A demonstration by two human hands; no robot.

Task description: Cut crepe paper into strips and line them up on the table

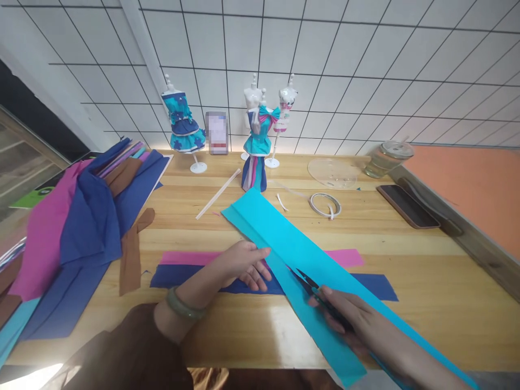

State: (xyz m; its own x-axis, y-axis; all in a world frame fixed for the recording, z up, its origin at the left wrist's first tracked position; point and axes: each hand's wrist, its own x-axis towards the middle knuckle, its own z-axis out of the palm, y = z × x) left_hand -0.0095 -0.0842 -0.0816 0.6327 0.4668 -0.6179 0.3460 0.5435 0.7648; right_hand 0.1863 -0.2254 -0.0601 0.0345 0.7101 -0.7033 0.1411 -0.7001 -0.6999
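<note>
A long turquoise strip of crepe-like paper (280,227) lies diagonally across the table, a cut running partway along it from the near end. My right hand (345,319) grips black scissors (305,281), whose blades are slightly apart at the cut. Beside the strip's left edge, my left hand (249,265) is open, palm partly up and fingers spread; its thumb tip overlaps the paper edge, and whether it touches I cannot tell. Under the turquoise strip lie a pink strip (345,257) and a dark blue strip (377,286), both crosswise.
Several mini dress forms, including one in a blue dress (182,122), stand at the back near a phone (217,132). Folded coloured paper (91,216) piles up at left. Tape (325,206), a clear round plate (332,173), a lidded glass (385,160) and another phone (407,206) sit at right.
</note>
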